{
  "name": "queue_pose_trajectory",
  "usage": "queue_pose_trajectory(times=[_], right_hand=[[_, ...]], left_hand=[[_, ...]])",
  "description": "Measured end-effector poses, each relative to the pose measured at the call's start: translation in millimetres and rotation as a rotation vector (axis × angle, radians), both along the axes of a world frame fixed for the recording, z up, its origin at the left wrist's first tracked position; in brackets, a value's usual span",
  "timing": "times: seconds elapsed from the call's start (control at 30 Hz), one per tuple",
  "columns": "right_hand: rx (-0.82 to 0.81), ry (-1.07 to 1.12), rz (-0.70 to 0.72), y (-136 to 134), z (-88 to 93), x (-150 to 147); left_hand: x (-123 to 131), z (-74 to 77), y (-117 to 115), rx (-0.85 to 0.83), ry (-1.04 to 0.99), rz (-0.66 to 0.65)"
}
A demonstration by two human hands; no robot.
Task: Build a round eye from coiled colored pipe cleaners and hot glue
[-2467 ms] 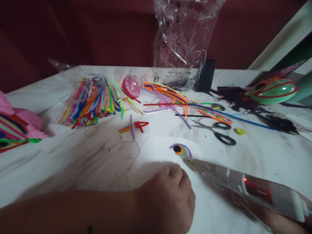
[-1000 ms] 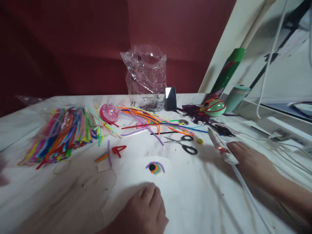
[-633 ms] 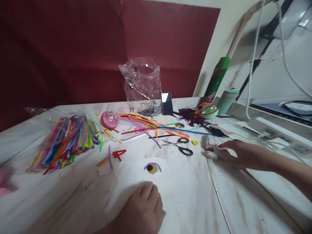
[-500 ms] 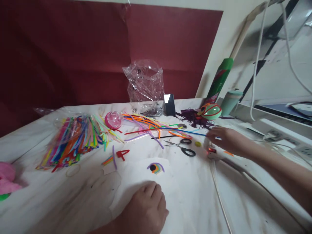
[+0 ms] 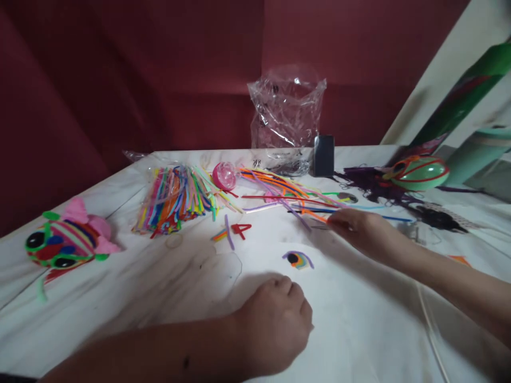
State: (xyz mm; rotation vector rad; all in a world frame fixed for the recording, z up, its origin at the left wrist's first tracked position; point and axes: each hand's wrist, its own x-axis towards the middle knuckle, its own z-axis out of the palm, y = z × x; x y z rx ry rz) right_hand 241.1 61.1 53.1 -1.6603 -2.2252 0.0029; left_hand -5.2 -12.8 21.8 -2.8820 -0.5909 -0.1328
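My left hand (image 5: pixel 277 324) rests on the white sheet at the bottom centre, fingers curled; what it holds, if anything, is hidden. Just beyond it lies a small rainbow eye shape (image 5: pixel 298 260) with a black dot and purple edging. My right hand (image 5: pixel 353 229) hovers at the right end of the loose pipe cleaners (image 5: pixel 275 183), its fingers pinched together. It covers most of the scissors, and whatever is in the pinch is too hidden to tell. A red bent piece (image 5: pixel 241 230) and a striped piece (image 5: pixel 219 234) lie left of the eye shape.
A colourful fish-like figure (image 5: pixel 66 239) lies at the left. Behind are a bundle of pipe cleaners (image 5: pixel 175 199), a pink ball (image 5: pixel 224 175), a clear bag (image 5: pixel 287 114) and a phone (image 5: pixel 323 156). A green balloon (image 5: pixel 423 174) and a white cable (image 5: pixel 431 332) are at the right.
The view has turned left, bringing the fish-like figure fully in. My right hand has moved left from the glue gun to the scissors. My left hand stays on the sheet.
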Motion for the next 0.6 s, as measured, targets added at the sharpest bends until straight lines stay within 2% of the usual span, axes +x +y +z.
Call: queue_pose_trajectory(times=[0.1,0.17,0.23,0.3,0.37,0.43,0.6], right_hand=[[-0.258,0.249,0.144,-47,-7.3,-29],[-0.355,0.332,0.117,-68,-14.2,-42],[-0.394,0.355,0.075,-80,-19.9,-48],[-0.39,0.351,0.054,-84,-23.9,-50],[-0.35,0.342,0.066,-84,-26.6,-53],[-0.284,0.333,0.104,-81,-28.9,-59],[-0.181,0.273,0.187,-73,-33.5,-73]], left_hand=[[-4,3.3,7,-0.048,-0.024,-0.031],[-8,10.7,17,-0.116,-0.042,-0.015],[-13,19.5,30,-0.182,-0.065,0.071],[-18,25.4,44,-0.281,-0.098,0.214],[-21,25.6,54,-0.395,-0.193,0.303],[-22,20.5,61,-0.45,-0.303,0.356],[-19,4.8,64,-0.457,-0.473,0.443]])
